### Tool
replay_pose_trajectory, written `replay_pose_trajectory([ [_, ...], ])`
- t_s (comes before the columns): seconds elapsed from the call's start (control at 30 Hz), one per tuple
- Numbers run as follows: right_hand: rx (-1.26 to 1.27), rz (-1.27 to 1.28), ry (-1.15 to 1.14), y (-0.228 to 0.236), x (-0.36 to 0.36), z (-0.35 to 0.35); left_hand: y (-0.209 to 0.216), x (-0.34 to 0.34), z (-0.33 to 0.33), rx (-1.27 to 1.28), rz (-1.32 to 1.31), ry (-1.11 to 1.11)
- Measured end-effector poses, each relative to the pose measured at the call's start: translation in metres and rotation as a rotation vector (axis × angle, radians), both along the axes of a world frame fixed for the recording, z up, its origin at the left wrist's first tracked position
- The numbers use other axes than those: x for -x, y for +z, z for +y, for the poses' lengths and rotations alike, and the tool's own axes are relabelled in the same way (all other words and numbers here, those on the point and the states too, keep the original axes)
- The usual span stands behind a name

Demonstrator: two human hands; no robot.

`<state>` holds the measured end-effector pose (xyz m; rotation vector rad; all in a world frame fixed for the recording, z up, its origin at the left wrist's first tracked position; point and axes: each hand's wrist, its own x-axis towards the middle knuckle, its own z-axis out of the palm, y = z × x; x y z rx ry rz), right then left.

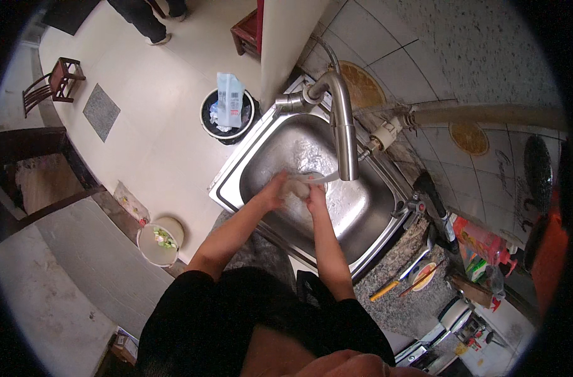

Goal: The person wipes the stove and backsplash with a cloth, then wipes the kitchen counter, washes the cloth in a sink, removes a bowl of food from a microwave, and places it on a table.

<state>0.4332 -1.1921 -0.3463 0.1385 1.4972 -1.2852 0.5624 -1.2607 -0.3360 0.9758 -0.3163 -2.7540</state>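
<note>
Both hands are inside the stainless steel sink point(261, 151). Between them is a whitish, rounded thing point(297, 190) that looks like a small bowl, blurred by motion and water. My left hand point(275, 192) grips its left side with bent fingers. On the opposite side, my right hand point(316, 198) holds it with the fingers curled round the edge. A stream of water point(324, 178) runs from the tap point(344, 135) onto the thing and my fingers. Shallow water ripples over the sink bottom near the drain, which the hands partly hide.
On the granite counter point(387, 301) at right lie a yellow-handled knife point(393, 284) and a round lid-like item with a brown stick across it. A lined bin point(205, 116) stands beyond the sink; a pail point(161, 242) with green scraps is at left. Another person point(142, 19) stands far off.
</note>
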Motion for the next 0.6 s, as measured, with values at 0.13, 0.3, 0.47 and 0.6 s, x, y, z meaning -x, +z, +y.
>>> replay_pose_trajectory([
  [0.13,0.039,0.901,0.605,0.036,-0.032,-0.009,0.051,0.010,-0.008,-0.479,-0.165,0.070],
  [0.3,0.245,1.339,0.746,0.106,-0.069,-0.011,-0.022,0.019,0.006,-0.496,-0.038,0.056],
  [0.47,0.053,0.970,0.848,0.098,-0.071,-0.015,-0.019,0.020,0.009,-0.364,-0.178,-0.001],
  [0.6,-0.018,1.017,0.695,0.039,-0.041,-0.034,0.044,0.021,-0.010,-0.065,-0.455,-0.114],
])
